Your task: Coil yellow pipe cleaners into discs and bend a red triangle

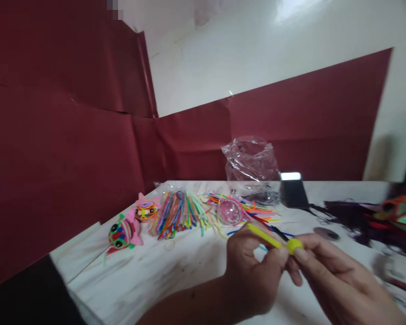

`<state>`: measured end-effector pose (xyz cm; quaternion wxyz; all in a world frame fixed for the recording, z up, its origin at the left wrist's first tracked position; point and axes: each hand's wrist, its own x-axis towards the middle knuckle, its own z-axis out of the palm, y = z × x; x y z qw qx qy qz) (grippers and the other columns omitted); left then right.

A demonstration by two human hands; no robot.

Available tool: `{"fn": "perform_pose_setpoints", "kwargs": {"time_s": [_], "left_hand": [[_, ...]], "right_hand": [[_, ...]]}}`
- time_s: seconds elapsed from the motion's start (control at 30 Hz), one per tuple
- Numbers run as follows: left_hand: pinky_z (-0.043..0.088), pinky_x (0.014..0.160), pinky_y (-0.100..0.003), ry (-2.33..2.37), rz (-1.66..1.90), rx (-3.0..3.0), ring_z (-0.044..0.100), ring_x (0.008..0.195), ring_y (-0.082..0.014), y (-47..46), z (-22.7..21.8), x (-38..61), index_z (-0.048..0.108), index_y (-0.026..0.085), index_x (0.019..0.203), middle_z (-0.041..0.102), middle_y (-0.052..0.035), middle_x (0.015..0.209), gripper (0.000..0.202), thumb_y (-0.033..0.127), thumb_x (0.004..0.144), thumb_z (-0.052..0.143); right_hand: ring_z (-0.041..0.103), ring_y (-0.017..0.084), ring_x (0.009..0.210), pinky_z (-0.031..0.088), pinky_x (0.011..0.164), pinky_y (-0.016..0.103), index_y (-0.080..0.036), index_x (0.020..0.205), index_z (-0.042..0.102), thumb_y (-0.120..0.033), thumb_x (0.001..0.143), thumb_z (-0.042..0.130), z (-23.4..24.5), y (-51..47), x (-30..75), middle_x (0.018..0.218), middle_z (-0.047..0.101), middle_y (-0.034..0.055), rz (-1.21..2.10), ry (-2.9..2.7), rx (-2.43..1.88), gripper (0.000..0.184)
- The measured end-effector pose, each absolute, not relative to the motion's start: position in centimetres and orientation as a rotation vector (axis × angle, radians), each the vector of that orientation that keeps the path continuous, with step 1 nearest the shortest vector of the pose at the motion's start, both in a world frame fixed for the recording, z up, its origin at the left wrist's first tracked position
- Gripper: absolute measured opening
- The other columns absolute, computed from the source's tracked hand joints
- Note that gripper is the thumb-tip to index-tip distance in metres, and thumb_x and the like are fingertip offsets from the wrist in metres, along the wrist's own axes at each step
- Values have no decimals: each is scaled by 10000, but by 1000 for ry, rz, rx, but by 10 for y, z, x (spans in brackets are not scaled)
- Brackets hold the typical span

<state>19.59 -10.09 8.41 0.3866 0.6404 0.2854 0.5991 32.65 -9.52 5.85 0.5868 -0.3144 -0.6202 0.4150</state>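
My left hand (253, 266) and my right hand (328, 271) meet low in the middle of the head view, both pinched on a yellow pipe cleaner (264, 236). Its free end sticks up and left from my left fingers. At my right fingertips it is wound into a small yellow coil (294, 246). Behind my hands lies a heap of several coloured pipe cleaners (189, 212) and a clear pink ball (229, 212).
Two small pipe-cleaner fish figures (122, 232) (146, 211) sit at the left of the white table (138, 280). A crumpled clear plastic bag (252, 167) and a dark phone (292, 189) stand at the back. Dark purple strands (352, 216) and a green-orange figure (401, 214) lie right. Dark red paper covers the walls.
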Motion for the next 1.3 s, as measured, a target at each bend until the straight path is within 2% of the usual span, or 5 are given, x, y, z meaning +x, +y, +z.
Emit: {"fn": "perform_pose_setpoints", "kwargs": {"time_s": [0.17,0.53,0.8,1.07,1.3], "left_hand": [[437,478,-223,636,1526,1517,521,447,-97,-101,91,197,509,164,679,544,30,498,93,214,736,563],[440,651,-240,781,1762,1949,542,610,-119,-102,95,197,551,164,635,564,20,562,93,108,708,569],[428,646,-230,937,1599,1910,541,603,-117,-98,96,193,540,160,601,585,22,535,173,151,772,515],[393,572,-197,949,1726,2312,516,560,-94,-99,106,184,524,143,555,560,12,556,170,88,713,554],[382,577,-216,1005,1329,2487,505,590,-110,-95,119,169,505,146,561,543,-6,584,166,83,712,540]], "right_hand": [[475,132,578,401,591,269,-210,647,516,-405,806,502,75,-104,315,556,510,-14,1236,-1293,-570,252],[432,92,574,333,607,230,-194,689,492,-350,825,516,79,-103,313,538,485,-48,1378,-1126,-455,208],[454,96,611,344,639,246,-201,725,499,-336,841,495,71,-97,312,599,504,-44,1235,-1260,-484,178],[464,114,602,377,588,239,-189,720,506,-385,832,468,78,-99,322,618,480,-25,968,-1550,-710,229],[477,131,619,383,583,238,-184,693,500,-337,853,403,83,-97,326,643,520,4,624,-1890,-871,241]]}}
